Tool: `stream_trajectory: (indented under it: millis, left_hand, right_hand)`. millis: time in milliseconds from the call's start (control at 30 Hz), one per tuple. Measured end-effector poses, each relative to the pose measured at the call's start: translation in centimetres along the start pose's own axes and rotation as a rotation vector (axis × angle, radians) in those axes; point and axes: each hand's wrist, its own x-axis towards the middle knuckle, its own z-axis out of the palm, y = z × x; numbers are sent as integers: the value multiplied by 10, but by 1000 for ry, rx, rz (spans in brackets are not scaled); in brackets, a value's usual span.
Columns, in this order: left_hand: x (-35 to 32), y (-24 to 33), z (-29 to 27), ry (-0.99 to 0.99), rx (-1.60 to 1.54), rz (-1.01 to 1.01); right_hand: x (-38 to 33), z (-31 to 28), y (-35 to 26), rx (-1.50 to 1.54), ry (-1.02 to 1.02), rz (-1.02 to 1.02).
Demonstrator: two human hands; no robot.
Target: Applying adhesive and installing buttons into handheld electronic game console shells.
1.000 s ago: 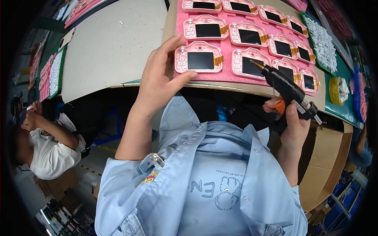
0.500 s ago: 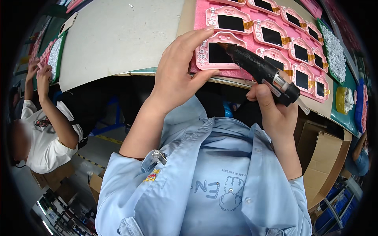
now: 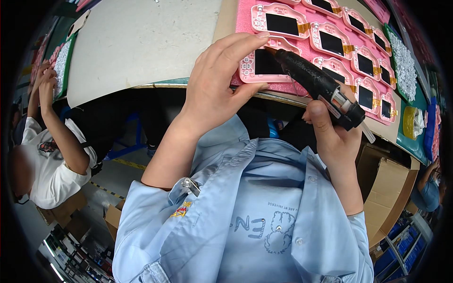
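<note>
My left hand (image 3: 218,80) grips the nearest pink plastic housing with a dark screen (image 3: 259,65), thumb at its front edge and fingers over its top left corner. My right hand (image 3: 332,134) holds a black glue gun (image 3: 317,85) whose nozzle tip touches the top edge of that housing. The housing lies on a pink foam tray (image 3: 241,19) with several more pink housings in rows (image 3: 330,42).
A grey-white board (image 3: 141,37) covers the table left of the tray. A green tray of white parts (image 3: 406,61) lies at the right. A person in a white shirt (image 3: 47,155) works at the left. Cardboard boxes (image 3: 387,188) stand at lower right.
The glue gun swung from the right side of the tray over to the nearest housing, and its nozzle now rests on it. My left hand kept hold of that housing.
</note>
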Motion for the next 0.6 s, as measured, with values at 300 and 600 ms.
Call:
stream_trajectory:
  millis: [300,600]
  left_hand:
    - [2,0,2,4,-5,11]
    - [2,1,2,0,7,3]
  right_hand:
    - [1,-1,-2,-8,7,-17]
    - [-2,-4,-1,-36,8,-32]
